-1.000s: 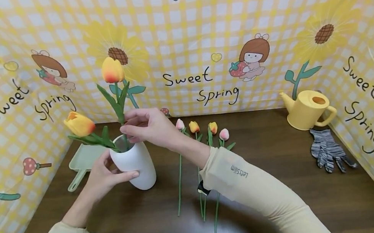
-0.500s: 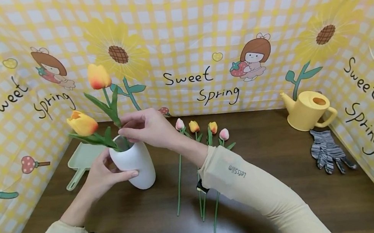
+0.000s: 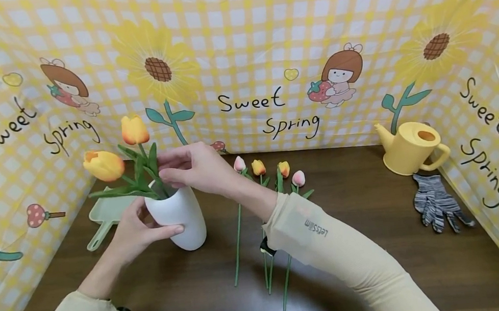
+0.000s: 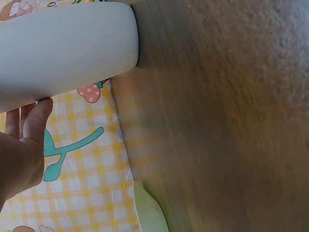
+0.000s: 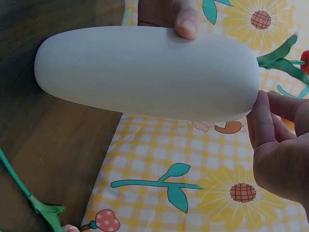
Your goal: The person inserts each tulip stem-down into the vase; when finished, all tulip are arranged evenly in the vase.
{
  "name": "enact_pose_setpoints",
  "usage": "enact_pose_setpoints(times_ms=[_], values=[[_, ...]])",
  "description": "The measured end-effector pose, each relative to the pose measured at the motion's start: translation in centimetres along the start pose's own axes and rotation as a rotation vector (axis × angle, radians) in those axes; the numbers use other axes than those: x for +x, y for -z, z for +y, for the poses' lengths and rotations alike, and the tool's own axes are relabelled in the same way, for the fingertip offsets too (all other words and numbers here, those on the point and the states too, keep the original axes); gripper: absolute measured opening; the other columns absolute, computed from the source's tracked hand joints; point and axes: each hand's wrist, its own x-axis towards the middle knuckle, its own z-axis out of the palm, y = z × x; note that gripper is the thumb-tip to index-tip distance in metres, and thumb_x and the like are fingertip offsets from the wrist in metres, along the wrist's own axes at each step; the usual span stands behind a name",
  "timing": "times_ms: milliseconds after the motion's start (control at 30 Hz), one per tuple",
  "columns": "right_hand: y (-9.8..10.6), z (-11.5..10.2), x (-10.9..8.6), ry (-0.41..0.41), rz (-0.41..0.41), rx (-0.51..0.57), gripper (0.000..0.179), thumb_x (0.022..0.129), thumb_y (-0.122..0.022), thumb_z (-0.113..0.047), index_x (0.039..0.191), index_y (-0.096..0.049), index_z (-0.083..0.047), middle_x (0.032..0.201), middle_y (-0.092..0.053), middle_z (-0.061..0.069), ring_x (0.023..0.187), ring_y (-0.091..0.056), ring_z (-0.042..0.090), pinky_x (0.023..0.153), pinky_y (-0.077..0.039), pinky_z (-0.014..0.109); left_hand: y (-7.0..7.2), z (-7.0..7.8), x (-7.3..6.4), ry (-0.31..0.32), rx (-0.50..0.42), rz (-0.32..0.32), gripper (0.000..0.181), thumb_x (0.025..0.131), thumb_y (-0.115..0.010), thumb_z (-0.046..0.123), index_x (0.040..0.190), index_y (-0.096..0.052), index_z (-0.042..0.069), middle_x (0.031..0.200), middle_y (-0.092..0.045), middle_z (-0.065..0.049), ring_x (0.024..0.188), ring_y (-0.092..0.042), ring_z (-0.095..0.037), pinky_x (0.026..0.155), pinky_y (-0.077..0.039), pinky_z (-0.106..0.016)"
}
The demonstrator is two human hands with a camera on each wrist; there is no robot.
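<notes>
A white vase stands on the brown table with two yellow-orange tulips at its mouth. The upper tulip rises from the opening, while the other tulip leans out to the left. My left hand grips the vase's side, thumb across the front; fingers show at its wall in the left wrist view. My right hand is at the mouth, its fingertips beside the upper tulip's leaves and, in the right wrist view, right at the vase rim. The stem ends are hidden inside the vase.
Several tulips with pink or yellow heads lie on the table beneath the right forearm. A pale green dustpan lies behind the left hand. Far right are a yellow watering can and a grey knitted glove. Checked cloth walls the table.
The upper tulip has first tilted left, then sunk lower into the vase. The right hand has shifted slightly left, and its fingers now lie beside the leaves. The left hand keeps its hold.
</notes>
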Motion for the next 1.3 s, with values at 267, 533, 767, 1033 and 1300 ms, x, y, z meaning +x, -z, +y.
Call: enact_pose_setpoints(times_ms=[267,533,767,1033,1300], values=[[0.5,0.1,-0.2,-0.069,0.025,0.221,0.03,0.097,-0.068,-0.006,0.126,-0.067,0.003,0.107,-0.073,0.015,0.098,-0.072,0.03,0.079,-0.06,0.036,0.0,-0.1,0.3,-0.062,0.01,0.002,0.078,0.069,-0.089,-0.01,0.137,-0.052,0.004,0.121,-0.063,-0.007,0.103,-0.067,-0.016,0.082,-0.058,-0.028],[2.2,-1.7,-1.5,-0.103,0.048,0.309,0.029,0.097,-0.069,-0.005,0.125,-0.066,0.002,0.115,-0.071,0.017,0.103,-0.071,0.032,0.081,-0.06,0.042,0.1,-0.1,0.5,-0.061,0.043,0.009,0.078,0.068,-0.09,-0.008,0.136,-0.052,0.003,0.119,-0.065,-0.006,0.101,-0.068,-0.016,0.082,-0.059,-0.03],[4.6,-2.4,-3.5,-0.115,0.022,0.252,0.034,0.097,-0.07,-0.01,0.129,-0.064,0.001,0.12,-0.07,0.014,0.108,-0.069,0.032,0.084,-0.059,0.044,0.3,0.0,0.4,-0.053,0.05,0.02,0.076,0.068,-0.091,-0.007,0.134,-0.054,0.002,0.116,-0.066,-0.004,0.1,-0.068,-0.015,0.081,-0.059,-0.028],[8.0,-0.6,-7.6,-0.151,0.091,0.194,0.031,0.097,-0.071,-0.012,0.126,-0.067,-0.001,0.117,-0.071,0.015,0.105,-0.07,0.033,0.085,-0.058,0.05,0.3,0.1,0.3,-0.068,0.063,0.022,0.077,0.067,-0.091,-0.008,0.134,-0.054,0.002,0.116,-0.066,-0.003,0.099,-0.068,-0.014,0.08,-0.059,-0.027],[11.0,5.8,-14.5,-0.317,0.137,0.123,0.039,0.097,-0.07,-0.011,0.132,-0.061,0.005,0.118,-0.068,0.023,0.099,-0.072,0.031,0.083,-0.059,0.048,-0.2,-0.2,0.1,-0.065,0.047,0.023,0.078,0.067,-0.091,-0.008,0.135,-0.053,0.003,0.117,-0.065,-0.004,0.1,-0.068,-0.015,0.08,-0.059,-0.027]])
